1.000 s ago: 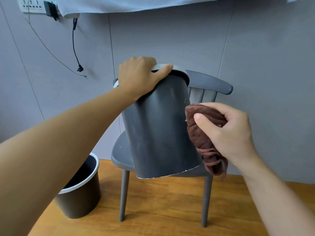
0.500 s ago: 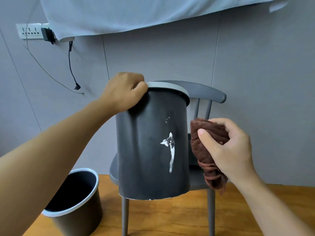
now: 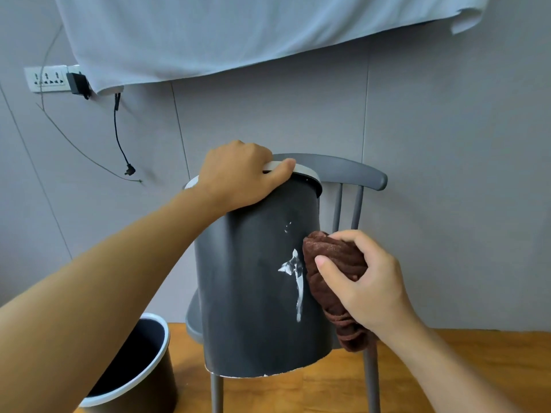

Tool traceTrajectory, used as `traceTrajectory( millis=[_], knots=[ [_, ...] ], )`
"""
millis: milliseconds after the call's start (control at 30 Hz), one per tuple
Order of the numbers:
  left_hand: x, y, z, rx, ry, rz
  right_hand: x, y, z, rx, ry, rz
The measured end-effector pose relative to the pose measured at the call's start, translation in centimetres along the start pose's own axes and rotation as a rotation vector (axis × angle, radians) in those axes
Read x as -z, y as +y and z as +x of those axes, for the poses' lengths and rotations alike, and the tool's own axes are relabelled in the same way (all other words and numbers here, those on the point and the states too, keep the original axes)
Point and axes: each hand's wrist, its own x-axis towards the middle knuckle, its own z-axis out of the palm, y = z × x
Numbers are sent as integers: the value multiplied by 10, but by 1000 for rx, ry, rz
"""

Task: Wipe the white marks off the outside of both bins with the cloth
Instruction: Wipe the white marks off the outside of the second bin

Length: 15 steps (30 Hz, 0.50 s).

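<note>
Half the chair (image 3: 351,171) hides behind the held bin (image 3: 253,278).

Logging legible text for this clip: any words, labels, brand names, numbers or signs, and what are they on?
None can be read.
The held bin carries only a white mark, a smear rather than lettering.
The power strip on the wall shows only socket holes; any print there is too small to tell.
The cloth, chair and floor bin show no text.

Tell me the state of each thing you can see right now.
Held bin: lifted, tilted, white marks unwiped.
Brown cloth: bunched against the bin.
Left hand: grips the rim.
Right hand: holds the cloth.
Second bin: upright on the floor.
Chair: standing behind.
</note>
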Motion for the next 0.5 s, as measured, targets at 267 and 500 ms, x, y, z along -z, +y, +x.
traceTrajectory(
  millis=[267,500],
  knots=[
    [-2,0,-10,45,142,-31,8,-6,10,-185,-200,-141],
    [-5,-10,-15,58,162,-120,35,-20,30,-51,78,40]
  ],
)
